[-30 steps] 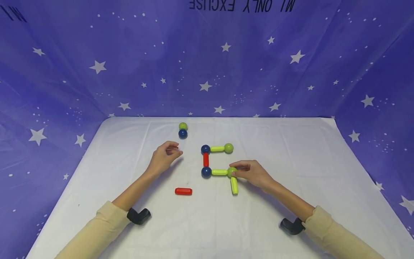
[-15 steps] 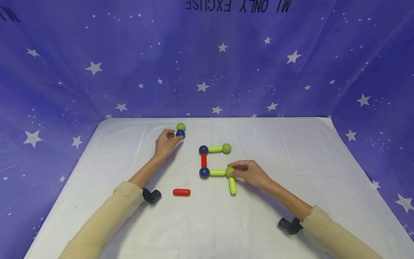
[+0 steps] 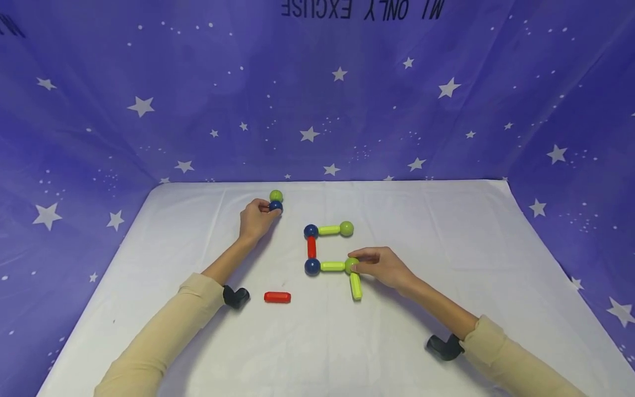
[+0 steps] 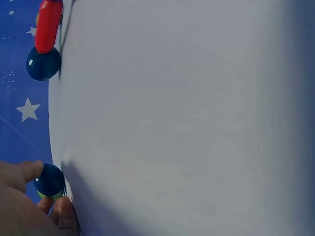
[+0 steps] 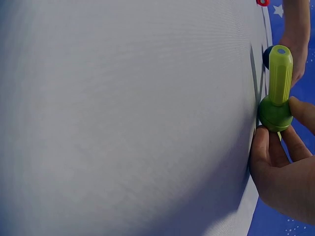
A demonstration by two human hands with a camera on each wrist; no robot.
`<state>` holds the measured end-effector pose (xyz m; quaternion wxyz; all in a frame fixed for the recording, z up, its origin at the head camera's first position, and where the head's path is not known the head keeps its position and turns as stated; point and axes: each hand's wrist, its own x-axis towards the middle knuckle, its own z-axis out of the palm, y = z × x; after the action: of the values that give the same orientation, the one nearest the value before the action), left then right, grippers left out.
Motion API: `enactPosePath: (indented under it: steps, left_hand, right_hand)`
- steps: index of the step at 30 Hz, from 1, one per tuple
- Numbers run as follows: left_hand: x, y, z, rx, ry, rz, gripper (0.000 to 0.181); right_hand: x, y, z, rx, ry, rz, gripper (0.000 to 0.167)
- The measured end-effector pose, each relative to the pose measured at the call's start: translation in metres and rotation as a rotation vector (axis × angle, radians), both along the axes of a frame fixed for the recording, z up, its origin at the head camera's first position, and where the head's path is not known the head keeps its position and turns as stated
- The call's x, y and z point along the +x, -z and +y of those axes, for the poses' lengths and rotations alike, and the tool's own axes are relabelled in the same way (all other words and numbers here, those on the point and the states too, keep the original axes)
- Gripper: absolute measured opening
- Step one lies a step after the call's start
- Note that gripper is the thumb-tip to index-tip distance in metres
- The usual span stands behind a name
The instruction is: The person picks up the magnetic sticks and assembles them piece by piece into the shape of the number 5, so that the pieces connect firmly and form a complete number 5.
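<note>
My left hand (image 3: 256,220) pinches a dark blue ball (image 3: 275,207) between thumb and fingers at the back left; in the left wrist view this blue ball (image 4: 49,180) sits in the fingertips. A loose green ball (image 3: 276,196) touches it from behind. My right hand (image 3: 384,267) grips another green ball (image 3: 351,265), the near right corner of a joined shape. From that ball a yellow-green rod (image 3: 356,287) sticks out toward me, seen end-on in the right wrist view as a ribbed rod (image 5: 280,73). The shape continues through a rod (image 3: 333,266), blue ball (image 3: 312,267) and red rod (image 3: 311,247).
At the shape's far side, a blue ball (image 3: 311,231), a yellow-green rod (image 3: 329,230) and a green ball (image 3: 346,228) are joined. A loose red rod (image 3: 277,297) lies in front on the white cloth (image 3: 397,342). A starry purple curtain (image 3: 278,82) stands behind.
My left hand has moved away from me to the back left and taken hold of the blue ball there. My right hand keeps its grip on the green ball.
</note>
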<state>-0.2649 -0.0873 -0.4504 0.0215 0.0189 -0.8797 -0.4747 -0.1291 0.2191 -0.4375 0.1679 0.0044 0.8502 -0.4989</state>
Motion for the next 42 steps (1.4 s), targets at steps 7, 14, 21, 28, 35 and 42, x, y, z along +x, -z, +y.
enactPosePath:
  steps: [7, 14, 21, 28, 35, 42]
  left_hand:
    - [0.003, -0.002, 0.0, 0.003, 0.018, -0.011, 0.038]
    - [0.033, -0.013, -0.001, 0.046, 0.096, 0.009, 0.036]
    - [0.082, -0.033, 0.011, 0.155, 0.192, -0.021, 0.037]
    - [0.133, -0.03, 0.035, 0.273, 0.342, -0.118, 0.031]
    - [0.169, -0.016, 0.057, 0.336, 0.568, -0.179, 0.031]
    - [0.185, -0.003, 0.075, 0.368, 0.662, -0.207, 0.028]
  right_hand:
    - [-0.001, -0.001, 0.0, 0.014, -0.013, 0.021, 0.039]
    - [0.0, -0.001, 0.001, 0.002, -0.02, 0.008, 0.04]
    - [0.001, -0.002, 0.002, 0.001, -0.005, -0.009, 0.039]
    - [0.001, -0.002, 0.001, -0.019, -0.016, -0.001, 0.041]
    - [0.0, 0.0, 0.001, -0.029, -0.023, 0.004, 0.041]
    - [-0.002, 0.002, 0.001, -0.045, -0.027, 0.006, 0.041]
